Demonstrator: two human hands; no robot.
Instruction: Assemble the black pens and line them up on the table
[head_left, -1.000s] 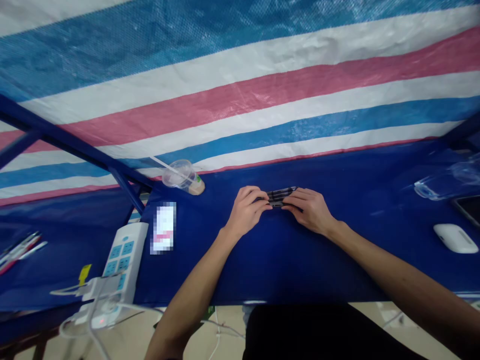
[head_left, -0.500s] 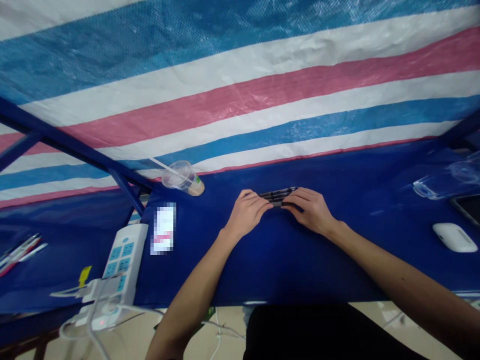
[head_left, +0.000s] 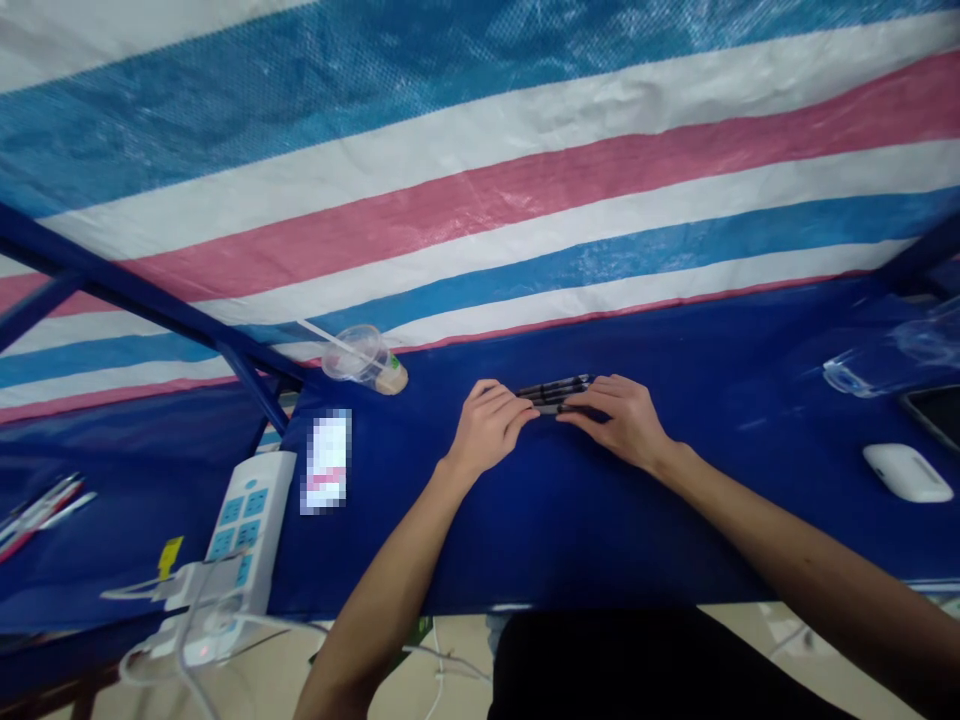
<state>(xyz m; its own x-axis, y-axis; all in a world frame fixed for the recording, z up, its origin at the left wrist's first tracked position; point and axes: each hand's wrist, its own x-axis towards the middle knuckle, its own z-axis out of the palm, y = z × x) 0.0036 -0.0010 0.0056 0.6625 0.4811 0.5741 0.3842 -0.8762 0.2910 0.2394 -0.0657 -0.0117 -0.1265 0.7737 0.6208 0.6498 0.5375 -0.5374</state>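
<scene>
Several dark pens (head_left: 553, 391) lie side by side on the blue table (head_left: 570, 520), spanning the space between my two hands. My left hand (head_left: 489, 424) has its fingers closed round the left ends. At the opposite ends, my right hand (head_left: 619, 416) grips them between thumb and curled fingers. Both ends of the bundle are hidden under my fingers. The nearest pen looks lighter grey than the others.
Left of my hands stand a tilted plastic cup with a straw (head_left: 367, 360), a phone (head_left: 327, 462) and a power strip (head_left: 244, 530) with cables. On the right are a white earbud case (head_left: 907, 473), a clear bottle (head_left: 870, 368) and a dark phone-like object (head_left: 934, 415). More pens (head_left: 45, 515) lie far left.
My left hand has shifted slightly left, showing a little more of the pens. My right hand stays almost in place at the other ends.
</scene>
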